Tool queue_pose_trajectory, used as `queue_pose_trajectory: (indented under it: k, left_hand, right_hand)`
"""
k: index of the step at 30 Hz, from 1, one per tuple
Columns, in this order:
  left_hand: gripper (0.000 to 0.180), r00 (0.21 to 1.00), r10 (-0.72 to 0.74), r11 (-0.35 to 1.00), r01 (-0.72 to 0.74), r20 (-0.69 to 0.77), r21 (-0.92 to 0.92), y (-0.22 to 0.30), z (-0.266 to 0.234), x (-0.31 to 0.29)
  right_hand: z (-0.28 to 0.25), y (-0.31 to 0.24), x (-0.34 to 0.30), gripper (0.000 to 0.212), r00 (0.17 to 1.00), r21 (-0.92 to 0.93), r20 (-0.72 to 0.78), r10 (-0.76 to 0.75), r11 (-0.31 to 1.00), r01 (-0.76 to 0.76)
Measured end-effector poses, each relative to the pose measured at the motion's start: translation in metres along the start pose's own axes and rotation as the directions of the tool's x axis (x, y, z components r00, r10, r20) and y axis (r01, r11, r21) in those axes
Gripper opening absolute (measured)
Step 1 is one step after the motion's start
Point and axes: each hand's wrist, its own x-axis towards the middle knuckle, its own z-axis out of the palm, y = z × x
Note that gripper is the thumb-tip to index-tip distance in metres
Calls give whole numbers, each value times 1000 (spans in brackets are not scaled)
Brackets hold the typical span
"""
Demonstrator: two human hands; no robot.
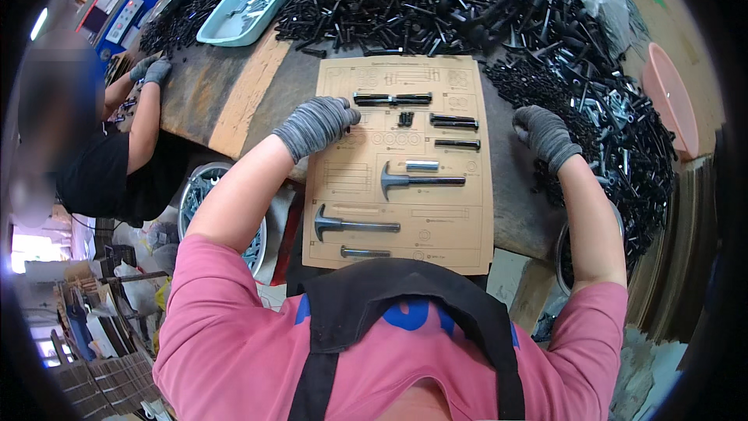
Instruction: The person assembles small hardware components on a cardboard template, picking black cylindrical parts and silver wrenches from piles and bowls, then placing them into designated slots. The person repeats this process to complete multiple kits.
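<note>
A brown cardboard sheet (374, 140) printed with part outlines lies in front of me. My left hand (318, 126), in a grey knit glove, hovers at its upper left edge with fingers curled together; whatever they pinch is hidden. Beyond the sheet's right edge, my gloved right hand (548, 137) is closed beside the small black screws (538, 97), its fingertips hidden. On the sheet lie long black bolts (392, 100), a few tiny screws (406, 119), shorter bolts (454, 122), another bolt (457, 145), a silver sleeve (422, 165), two T-shaped dark metal pieces (425, 181) and a grey bolt (365, 252).
A large heap of black bolts (421, 4) spans the far side and right. At the back left stands a pale blue tray (249, 12) of silver parts. A pink basin (670, 101) leans at right. Left, a co-worker's gloved hands (152, 70) work at the table.
</note>
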Motion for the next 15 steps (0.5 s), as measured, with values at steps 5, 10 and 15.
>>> queue_pose_trajectory:
  k: [5,10,15]
  left_hand:
    - [16,988,42,970,-77,-151,-232,-19,25,-6]
    - [12,951,-91,919,-34,-294,-392,-20,38,-10]
    - [22,880,-328,860,126,-344,-495,-4,40,-17]
  right_hand:
    - [1,-77,35,20,968,447,-194,-157,864,229]
    - [9,-175,76,23,989,418,-22,-149,897,144]
    - [20,-218,91,22,987,229,-13,-158,961,157]
